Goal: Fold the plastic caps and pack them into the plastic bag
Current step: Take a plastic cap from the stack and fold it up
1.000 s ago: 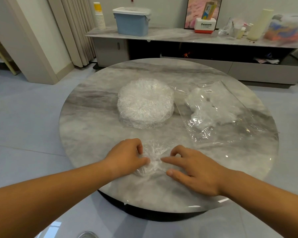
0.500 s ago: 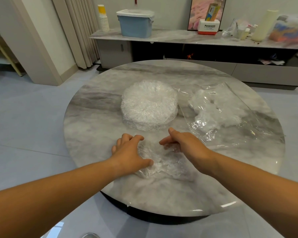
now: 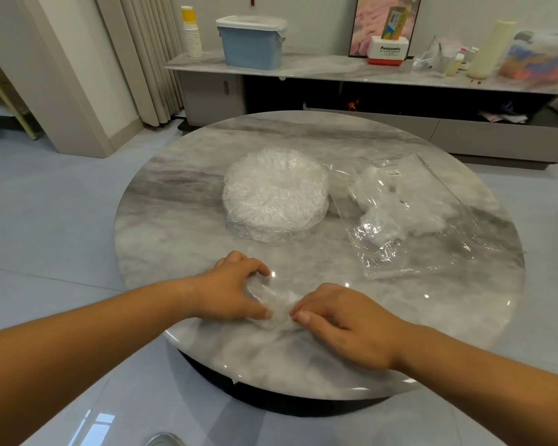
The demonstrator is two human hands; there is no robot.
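One crumpled clear plastic cap (image 3: 273, 300) lies folded small on the round marble table (image 3: 174, 226), near its front edge. My left hand (image 3: 236, 284) curls over the cap's left side, thumb and fingers gripping it. My right hand (image 3: 342, 320) pinches the cap's right end with thumb and forefinger. Behind them sits a round stack of unfolded plastic caps (image 3: 276, 193). To the right lies a clear plastic bag (image 3: 409, 220) with several folded white caps inside, its mouth toward the stack.
A long marble sideboard (image 3: 335, 72) stands behind the table with a blue lidded box (image 3: 252, 43), paper cups (image 3: 191, 35), a red-and-white box (image 3: 388, 51) and clutter. Glossy floor tiles surround the table; curtains (image 3: 139, 53) hang at the back left.
My right hand drew back from the cap's far edge to its near right end, folding the cap over. The cap is now a smaller bundle between both hands. The view shifted slightly.
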